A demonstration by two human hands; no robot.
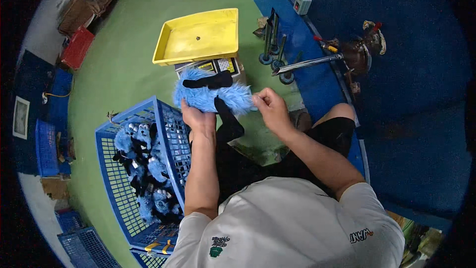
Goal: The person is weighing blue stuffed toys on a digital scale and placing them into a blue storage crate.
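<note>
A blue furry plush toy point(206, 97) with black limbs or ears lies across my left hand point(197, 117). The palm supports it from below and the thumb presses into the fur. My right hand point(269, 107) is closed in a pinch at the toy's right end, on the fur edge or a small piece there; the fingers hide which. Just beyond the toy stands a scale point(233, 67) with a keypad, bearing a wide yellow tray point(198, 58). One small dark object point(198, 38) is in the tray.
At my left a blue plastic basket point(157, 114) holds several similar blue and black plush toys point(148, 164). To the right, a metal bar point(310, 63) juts from a blue machine point(297, 34). A red crate point(78, 48) and cardboard boxes line the left wall.
</note>
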